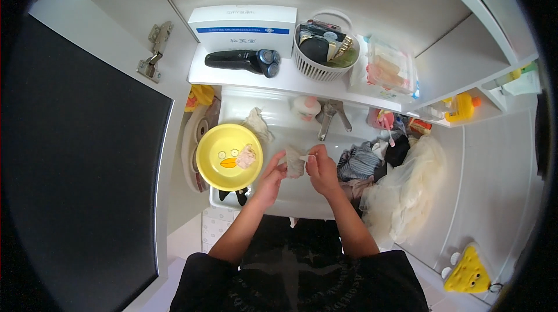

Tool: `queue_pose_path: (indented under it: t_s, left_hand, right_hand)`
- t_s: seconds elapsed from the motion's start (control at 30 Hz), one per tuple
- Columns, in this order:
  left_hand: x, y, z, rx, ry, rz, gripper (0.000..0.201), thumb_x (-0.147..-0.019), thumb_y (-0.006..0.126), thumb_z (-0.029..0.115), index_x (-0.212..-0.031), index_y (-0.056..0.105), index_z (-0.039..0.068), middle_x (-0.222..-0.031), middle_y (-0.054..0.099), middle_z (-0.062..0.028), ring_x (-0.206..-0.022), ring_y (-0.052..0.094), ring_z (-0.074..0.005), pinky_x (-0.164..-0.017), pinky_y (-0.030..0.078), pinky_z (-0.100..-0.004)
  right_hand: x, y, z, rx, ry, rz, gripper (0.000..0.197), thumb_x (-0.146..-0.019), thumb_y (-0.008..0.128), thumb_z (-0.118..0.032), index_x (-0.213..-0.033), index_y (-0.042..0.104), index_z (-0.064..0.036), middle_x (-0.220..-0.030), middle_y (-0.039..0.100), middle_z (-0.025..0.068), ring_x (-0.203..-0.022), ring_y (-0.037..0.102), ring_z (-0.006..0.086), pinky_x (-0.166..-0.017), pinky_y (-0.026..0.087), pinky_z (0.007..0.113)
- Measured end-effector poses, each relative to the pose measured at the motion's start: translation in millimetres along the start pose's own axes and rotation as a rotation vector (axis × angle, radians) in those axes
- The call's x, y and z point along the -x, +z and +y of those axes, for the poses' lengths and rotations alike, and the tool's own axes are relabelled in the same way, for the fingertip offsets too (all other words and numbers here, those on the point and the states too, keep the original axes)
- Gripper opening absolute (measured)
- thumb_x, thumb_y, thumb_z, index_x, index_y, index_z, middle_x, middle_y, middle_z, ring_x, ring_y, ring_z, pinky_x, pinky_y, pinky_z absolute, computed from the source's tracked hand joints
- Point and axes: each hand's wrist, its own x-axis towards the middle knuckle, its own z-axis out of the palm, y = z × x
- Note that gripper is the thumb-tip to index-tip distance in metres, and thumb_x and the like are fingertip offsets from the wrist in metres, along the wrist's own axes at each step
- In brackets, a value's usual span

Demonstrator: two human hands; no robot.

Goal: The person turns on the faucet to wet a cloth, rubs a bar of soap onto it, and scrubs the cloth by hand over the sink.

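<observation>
Over the white sink (pixel 282 195), a small greyish-white cloth (pixel 294 164), perhaps a sock, is stretched between my two hands. My left hand (pixel 272 177) pinches its left side. At its right edge, the fingers of my right hand (pixel 320 168) are closed on it. To the left sits a yellow basin (pixel 216 174) with a printed bird face and a crumpled pinkish cloth (pixel 246 157) inside. Behind the basin another pale cloth (pixel 257 124) lies crumpled in the sink. Black fabric (pixel 233 195) shows below the basin's near edge.
A metal faucet (pixel 329 119) and a white bottle (pixel 306 107) stand behind my hands. Clothes (pixel 361 162) and white tulle-like fabric (pixel 410 190) heap at the right. Above, a shelf carries a shaver (pixel 241 62), a box (pixel 244 24) and a basket (pixel 317 69). A cabinet door (pixel 93 161) hangs open at left.
</observation>
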Motion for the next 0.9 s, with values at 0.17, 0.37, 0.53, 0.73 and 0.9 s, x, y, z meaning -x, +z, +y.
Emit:
queue_pose_path:
  t_s: [0.17,0.37,0.53,0.73,0.9]
  left_hand:
    - [4,8,-8,-0.068,-0.02,-0.001,0.067,-0.08,0.041,0.005,-0.145,0.032,0.01,-0.13,0.052,-0.0135,-0.12,0.048,-0.0209,-0.103,0.033,-0.0317]
    - [6,-1,-31,-0.125,-0.067,0.066,0.066,-0.079,0.042,0.005,-0.144,0.035,0.011,-0.13,0.054,-0.0147,-0.114,0.05,-0.0218,-0.103,0.033,-0.0327]
    - [12,-19,-50,-0.207,-0.133,0.115,0.061,-0.082,0.043,0.005,-0.143,0.038,0.011,-0.129,0.055,-0.0135,-0.115,0.05,-0.02,-0.101,0.034,-0.0312]
    - [13,-30,-60,-0.307,-0.162,0.129,0.056,-0.083,0.042,0.002,-0.139,0.042,0.011,-0.119,0.06,-0.0118,-0.106,0.054,-0.0186,-0.095,0.039,-0.0303]
    - [9,-44,-66,-0.463,-0.219,0.113,0.053,-0.083,0.042,0.001,-0.134,0.047,0.008,-0.112,0.063,-0.0116,-0.097,0.058,-0.0184,-0.088,0.045,-0.029]
  right_hand:
    - [1,-2,-3,0.098,-0.018,0.007,0.013,-0.093,0.049,-0.02,-0.097,0.048,-0.0077,-0.076,0.058,0.0176,-0.072,0.059,0.0396,-0.064,0.045,0.046]
    - [18,7,21,0.033,0.068,-0.026,0.011,-0.093,0.048,-0.018,-0.101,0.046,-0.0091,-0.068,0.058,0.0146,-0.064,0.06,0.0374,-0.059,0.045,0.045]
    - [37,23,48,0.006,0.181,-0.063,0.017,-0.093,0.047,-0.017,-0.108,0.045,-0.0099,-0.068,0.061,0.0131,-0.064,0.062,0.0339,-0.059,0.045,0.043]
    - [48,37,63,0.054,0.181,-0.086,0.032,-0.095,0.045,-0.019,-0.126,0.041,-0.0133,-0.065,0.06,0.0115,-0.062,0.061,0.0344,-0.058,0.044,0.044]
    - [59,47,76,0.097,0.126,-0.068,0.034,-0.095,0.045,-0.019,-0.128,0.04,-0.0147,-0.063,0.058,0.0122,-0.059,0.058,0.0356,-0.055,0.042,0.044]
